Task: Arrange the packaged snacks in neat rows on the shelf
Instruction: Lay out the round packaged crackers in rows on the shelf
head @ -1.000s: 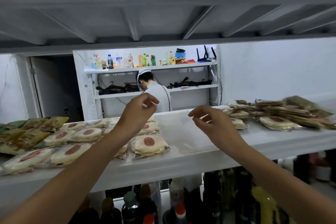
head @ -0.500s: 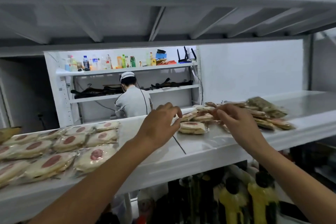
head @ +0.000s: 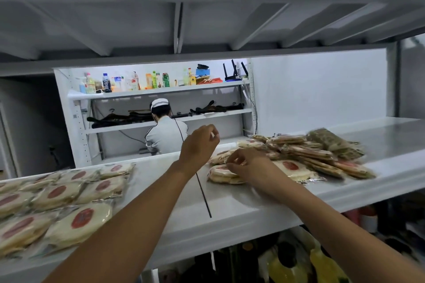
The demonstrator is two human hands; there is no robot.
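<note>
White metal shelf (head: 230, 211), snacks in two groups. Neat rows (head: 59, 197) lie at left; loose heap (head: 305, 156) at right, its long run going rightward along the shelf. Right hand (head: 249, 165) rests on the heap's near-left packet (head: 220, 174), fingers curled narrow at its edge; a firm grip can't be confirmed. Left hand (head: 199, 147) hovers just above and left, fingertips pinched, apparently empty. Right hand is nearer. Likely move: carry the packet leftward across the bare gap.
</note>
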